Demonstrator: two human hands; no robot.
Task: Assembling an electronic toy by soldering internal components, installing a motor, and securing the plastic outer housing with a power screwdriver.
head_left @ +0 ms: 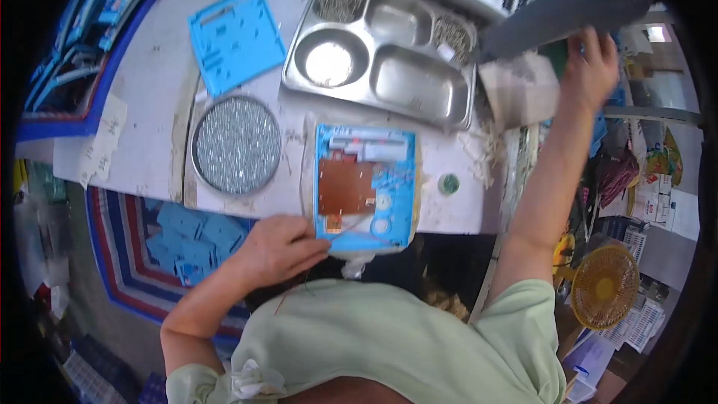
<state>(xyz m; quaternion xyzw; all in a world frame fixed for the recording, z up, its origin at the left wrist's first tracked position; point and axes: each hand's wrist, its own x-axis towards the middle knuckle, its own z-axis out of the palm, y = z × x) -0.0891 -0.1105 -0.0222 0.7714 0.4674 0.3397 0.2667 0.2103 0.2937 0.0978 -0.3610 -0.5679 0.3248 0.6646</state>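
A blue plastic jig with a brown circuit board set in it lies at the near edge of the white workbench. My left hand rests at the jig's lower left corner, its fingers pinching a thin wire against the jig. My right hand is stretched far out to the right, fingers closed on the edge of a pale grey block beside a dark flat thing. What exactly the right hand grips is hard to make out.
A steel compartment tray holds small metal parts behind the jig. A round dish of tiny screws sits to the left, a second blue jig behind it. A green tape roll lies right of the jig. A yellow fan stands lower right.
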